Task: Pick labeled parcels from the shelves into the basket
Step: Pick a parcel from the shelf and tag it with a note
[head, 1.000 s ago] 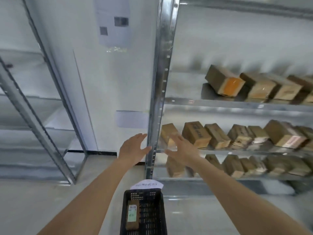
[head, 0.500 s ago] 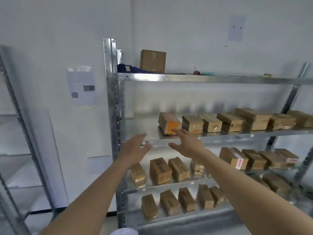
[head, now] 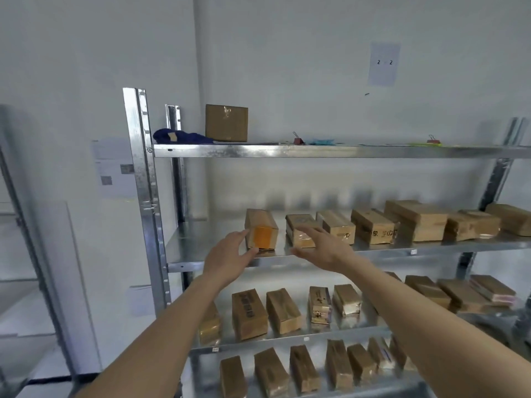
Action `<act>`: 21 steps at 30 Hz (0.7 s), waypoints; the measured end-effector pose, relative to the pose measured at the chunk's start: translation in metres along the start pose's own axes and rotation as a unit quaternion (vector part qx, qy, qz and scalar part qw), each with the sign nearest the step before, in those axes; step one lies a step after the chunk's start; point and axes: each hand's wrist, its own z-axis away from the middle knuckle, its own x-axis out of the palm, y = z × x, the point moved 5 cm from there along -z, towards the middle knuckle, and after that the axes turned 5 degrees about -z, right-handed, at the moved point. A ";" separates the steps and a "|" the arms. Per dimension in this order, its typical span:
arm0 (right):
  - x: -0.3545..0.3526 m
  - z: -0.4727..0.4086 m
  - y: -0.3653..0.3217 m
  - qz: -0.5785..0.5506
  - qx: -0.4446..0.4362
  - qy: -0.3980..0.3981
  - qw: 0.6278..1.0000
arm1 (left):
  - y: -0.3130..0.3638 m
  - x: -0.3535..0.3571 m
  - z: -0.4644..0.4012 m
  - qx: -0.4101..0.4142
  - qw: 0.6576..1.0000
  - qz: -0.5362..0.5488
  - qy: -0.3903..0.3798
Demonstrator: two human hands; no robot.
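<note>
A brown parcel with an orange label (head: 261,233) lies at the left end of a row of parcels on the metal shelf (head: 373,251). My left hand (head: 228,259) is open, its fingertips right at the parcel's left front corner. My right hand (head: 321,247) is open too, fingers spread, in front of the second parcel (head: 301,229) just to the right. Neither hand holds anything. The basket is out of view.
More brown parcels fill the two lower shelves (head: 287,338). The top shelf (head: 316,151) carries one cardboard box (head: 226,122), a blue cloth (head: 179,137) and binder clips. A steel upright (head: 142,196) stands left of my hands; another rack (head: 31,254) stands at far left.
My view has lifted from the floor and basket up to the shelves. Both hands have risen from the lower shelf level to the orange-labelled parcel's shelf, staying open.
</note>
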 end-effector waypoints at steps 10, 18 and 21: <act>0.033 -0.128 0.031 -0.050 -0.015 -0.030 0.998 | -0.037 0.051 -0.111 -0.056 0.998 0.016 -0.004; 0.069 -0.187 0.039 -0.064 -0.008 -0.062 0.996 | -0.062 0.086 -0.159 -0.071 0.997 0.035 -0.014; 0.087 -0.221 0.046 -0.075 -0.006 -0.072 0.995 | -0.078 0.107 -0.189 -0.083 0.995 0.046 -0.020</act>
